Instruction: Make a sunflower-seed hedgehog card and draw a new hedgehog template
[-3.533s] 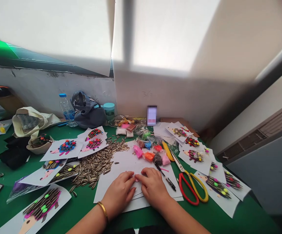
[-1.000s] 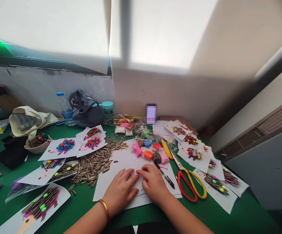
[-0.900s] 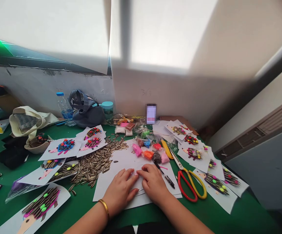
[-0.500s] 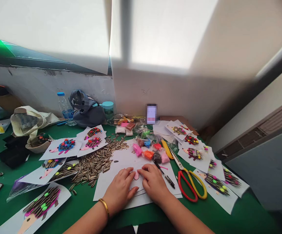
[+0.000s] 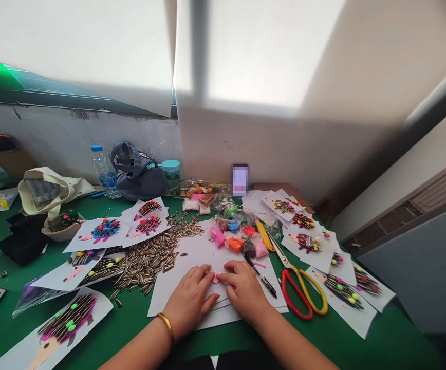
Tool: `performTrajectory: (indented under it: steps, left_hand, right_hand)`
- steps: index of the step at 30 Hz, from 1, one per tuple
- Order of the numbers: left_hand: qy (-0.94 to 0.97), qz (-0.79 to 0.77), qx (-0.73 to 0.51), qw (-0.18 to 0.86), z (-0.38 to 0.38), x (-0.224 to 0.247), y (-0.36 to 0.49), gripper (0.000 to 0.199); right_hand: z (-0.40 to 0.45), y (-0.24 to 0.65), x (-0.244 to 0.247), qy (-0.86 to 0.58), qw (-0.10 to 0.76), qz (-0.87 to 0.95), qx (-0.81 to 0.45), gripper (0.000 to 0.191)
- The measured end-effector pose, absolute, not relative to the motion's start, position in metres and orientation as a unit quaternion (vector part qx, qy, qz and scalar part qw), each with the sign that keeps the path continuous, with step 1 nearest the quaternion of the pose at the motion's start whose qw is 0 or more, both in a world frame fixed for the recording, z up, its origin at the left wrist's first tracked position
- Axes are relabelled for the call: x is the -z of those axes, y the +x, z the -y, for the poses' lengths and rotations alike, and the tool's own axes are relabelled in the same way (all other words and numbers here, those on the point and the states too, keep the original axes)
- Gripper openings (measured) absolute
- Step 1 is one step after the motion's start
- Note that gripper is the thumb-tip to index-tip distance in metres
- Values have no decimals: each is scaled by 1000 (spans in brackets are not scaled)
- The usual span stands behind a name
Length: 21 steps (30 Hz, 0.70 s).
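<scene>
A small flattened piece of pink modelling clay lies on white paper in front of me. My left hand rests palm down at its left side, fingers stretched forward and thumb apart, index fingertip at the clay's edge. From the right, my right hand reaches in with its index finger over the clay, covering part of it. Neither hand grips the clay. Faint drawn lines on the sheet are mostly hidden under the hands. Beside my right hand lies a black pen.
Scissors and a yellow cutter lie to the right. Bagged clay sits beyond the hands; sunflower seeds are heaped at left. Hedgehog pictures flank both sides. A phone stands against the wall.
My right index finger has slid slightly left over the pink clay, so less of it shows. My left hand stays almost still.
</scene>
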<state>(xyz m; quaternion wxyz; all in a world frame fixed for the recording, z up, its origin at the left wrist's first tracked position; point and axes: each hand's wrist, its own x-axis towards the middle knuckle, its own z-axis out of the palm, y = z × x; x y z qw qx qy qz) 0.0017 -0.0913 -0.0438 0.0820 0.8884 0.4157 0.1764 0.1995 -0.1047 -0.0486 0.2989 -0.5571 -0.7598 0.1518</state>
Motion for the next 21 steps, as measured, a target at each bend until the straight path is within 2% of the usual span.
performTrajectory:
  steps: [7, 13, 21]
  left_hand:
    - [887, -416, -180, 89, 91, 43, 2, 40]
    - [882, -418, -195, 93, 92, 45, 1, 39]
    - [882, -421, -188, 95, 91, 46, 1, 41]
  right_hand:
    - [104, 202, 50, -543, 316, 761, -160, 54]
    - [106, 204, 54, -526, 307, 783, -126, 42]
    - [108, 204, 52, -515, 305, 791, -124, 47]
